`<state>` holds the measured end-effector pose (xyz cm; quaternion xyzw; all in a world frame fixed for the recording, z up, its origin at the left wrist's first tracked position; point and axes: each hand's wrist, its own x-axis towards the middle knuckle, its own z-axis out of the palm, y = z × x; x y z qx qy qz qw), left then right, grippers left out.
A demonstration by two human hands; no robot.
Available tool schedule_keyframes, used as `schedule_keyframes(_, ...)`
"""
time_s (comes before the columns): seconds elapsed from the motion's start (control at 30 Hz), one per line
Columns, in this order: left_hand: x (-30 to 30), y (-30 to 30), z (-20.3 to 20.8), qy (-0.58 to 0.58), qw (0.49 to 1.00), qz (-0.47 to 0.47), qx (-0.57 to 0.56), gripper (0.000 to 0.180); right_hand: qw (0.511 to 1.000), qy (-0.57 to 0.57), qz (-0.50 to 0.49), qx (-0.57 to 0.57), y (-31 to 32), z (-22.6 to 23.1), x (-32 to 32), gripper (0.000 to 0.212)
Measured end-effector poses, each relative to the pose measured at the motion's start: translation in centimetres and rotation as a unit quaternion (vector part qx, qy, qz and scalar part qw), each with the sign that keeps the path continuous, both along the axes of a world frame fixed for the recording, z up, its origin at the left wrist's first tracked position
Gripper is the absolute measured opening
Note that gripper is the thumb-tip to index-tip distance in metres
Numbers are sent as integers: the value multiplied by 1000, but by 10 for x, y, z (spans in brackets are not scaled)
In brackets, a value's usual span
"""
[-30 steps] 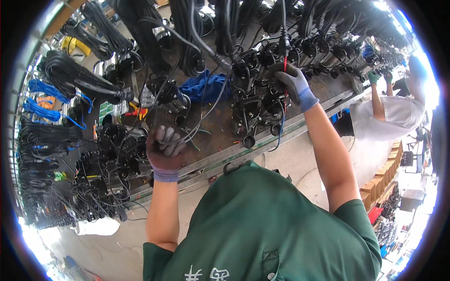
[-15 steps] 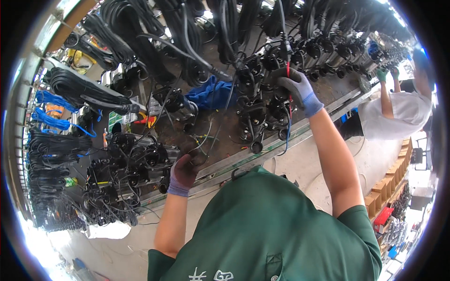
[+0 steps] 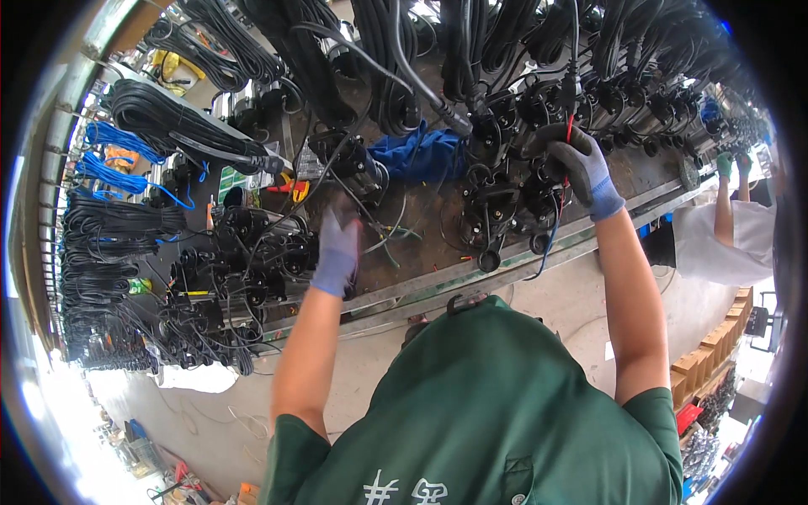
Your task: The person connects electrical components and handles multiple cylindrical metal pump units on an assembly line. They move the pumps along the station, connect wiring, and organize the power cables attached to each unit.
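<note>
My right hand, in a grey-and-blue glove, is closed at a black motor unit near the bench's front edge. A thin red wire runs down through its fingers from a black cable, and a blue wire hangs lower down. My left hand, gloved too, is smeared by motion over the bench, so its fingers cannot be read. Near it are a metal motor unit with a black cap and loose thin wires.
Bundles of black cable and more motor units crowd the bench. A blue cloth and red-and-yellow pliers lie among them. A metal rail edges the bench. At the right stands another person in a light top.
My left hand has lifted from beside the front rail and moved farther over the bench. My right hand stays at the same motor unit. The whole view has shifted.
</note>
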<state>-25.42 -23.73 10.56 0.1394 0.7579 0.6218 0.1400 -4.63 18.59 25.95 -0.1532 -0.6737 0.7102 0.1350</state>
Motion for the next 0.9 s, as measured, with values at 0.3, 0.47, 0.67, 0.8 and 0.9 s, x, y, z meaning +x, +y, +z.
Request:
schedule_keyframes(0.3, -108, 51, 114, 497, 736, -85, -452, 61, 999, -4, -9, 44, 9, -8, -2, 30)
schedule_keyframes(0.47, -107, 71, 145, 452, 767, -151, -431, 37, 999, -3, -6, 36, 9, -9, 0, 32)
schedule_keyframes(0.67, -36, 82, 144, 448, 736, -242, -447, 37, 999, 1, -10, 36, 6, -5, 2, 25)
schedule_keyframes(0.8, -21, 84, 148, 470, 711, -257, -455, 36, 999, 3, -3, 44, 7, -6, 1, 27)
schedule_keyframes(0.9, -11, 86, 153, 460, 701, -275, -470, 36, 997, -11, -30, 64, 2, -5, 0, 32)
